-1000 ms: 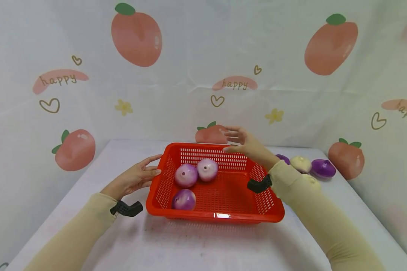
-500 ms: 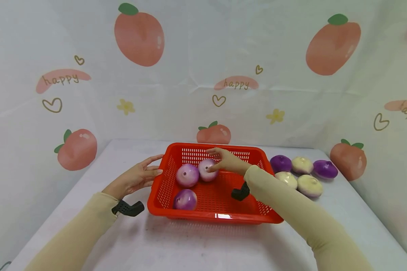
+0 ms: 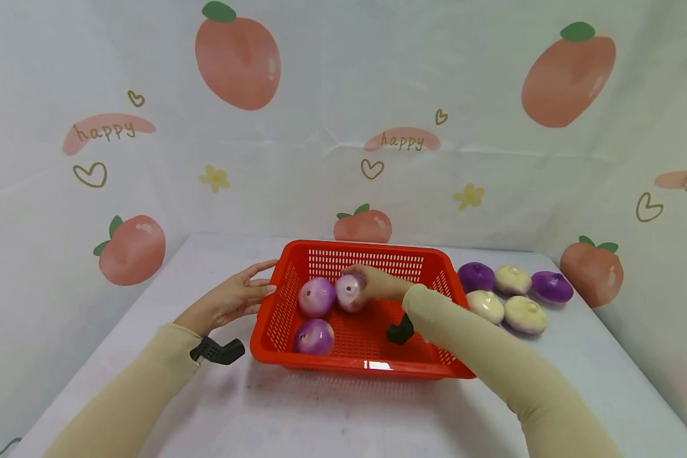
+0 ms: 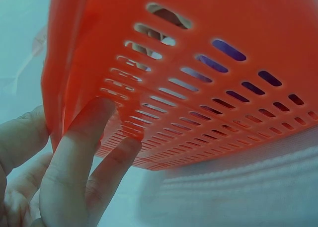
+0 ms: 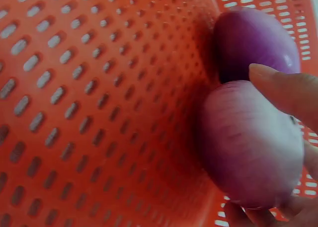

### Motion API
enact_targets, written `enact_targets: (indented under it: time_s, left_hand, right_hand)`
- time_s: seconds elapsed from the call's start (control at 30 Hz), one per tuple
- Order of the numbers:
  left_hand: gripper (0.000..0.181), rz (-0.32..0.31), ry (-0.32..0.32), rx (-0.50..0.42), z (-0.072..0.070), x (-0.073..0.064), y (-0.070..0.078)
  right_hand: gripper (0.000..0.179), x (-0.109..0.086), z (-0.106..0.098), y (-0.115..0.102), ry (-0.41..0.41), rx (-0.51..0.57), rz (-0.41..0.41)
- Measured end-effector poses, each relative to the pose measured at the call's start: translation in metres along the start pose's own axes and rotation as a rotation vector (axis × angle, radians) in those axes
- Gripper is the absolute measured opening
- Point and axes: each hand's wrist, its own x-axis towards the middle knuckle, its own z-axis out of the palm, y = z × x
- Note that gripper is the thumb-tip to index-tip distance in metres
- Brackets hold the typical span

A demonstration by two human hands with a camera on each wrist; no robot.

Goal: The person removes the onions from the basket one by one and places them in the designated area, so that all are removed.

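Observation:
Inside the red plastic basket (image 3: pixel 378 366), my right hand (image 3: pixel 381 284) grips a pale purple onion (image 3: pixel 348 291) near the back wall. The right wrist view has my thumb against one side of this onion (image 5: pixel 248 142) and fingertips curled round its other side. A second purple onion (image 3: pixel 317 297) sits to its left, and a third (image 3: pixel 314 337) lies near the front wall. At the basket's left end, my left hand (image 3: pixel 231 299) rests spread fingers against it. Close up in the left wrist view, fingertips (image 4: pixel 130 145) touch the slotted outer wall beneath the rim.
On the white table (image 3: pixel 320 420), right of the basket, lie several more vegetables: dark purple ones (image 3: pixel 476 277) and cream-coloured ones (image 3: pixel 525 315), some partly behind the basket's edge. A fruit-printed white cloth (image 3: pixel 298 178) hangs behind and along the sides.
My right hand has come down and forward from above the basket's back rim to the pale onion and now holds it. My left hand stays at the basket's left end.

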Motion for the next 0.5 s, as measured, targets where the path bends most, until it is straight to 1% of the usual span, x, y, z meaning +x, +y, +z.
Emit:
enact_targets:
  time_s: [0.07,0.13,0.27,0.4,0.5]
  left_hand:
    - [0.074,0.000,-0.001,-0.003,0.000,0.000,0.000]
    - [0.074,0.000,-0.002,-0.003,-0.001,0.000,0.000]
    - [0.074,0.003,-0.003,-0.002,0.000,0.000,0.000]
    - [0.074,0.003,0.000,-0.003,0.000,0.000,0.000]
    - [0.074,0.002,0.001,-0.004,0.000,0.000,0.000]
  right_hand:
    - [0.071,0.002,0.002,0.001,-0.010,-0.017,-0.033]
    - [0.075,0.003,0.005,0.001,-0.020,-0.025,-0.048]
    - [0.077,0.003,0.007,0.003,-0.012,-0.056,-0.045]
    - [0.073,0.001,0.003,0.002,0.013,-0.075,-0.031]
    - [0.068,-0.004,-0.005,0.001,0.027,-0.039,0.004]
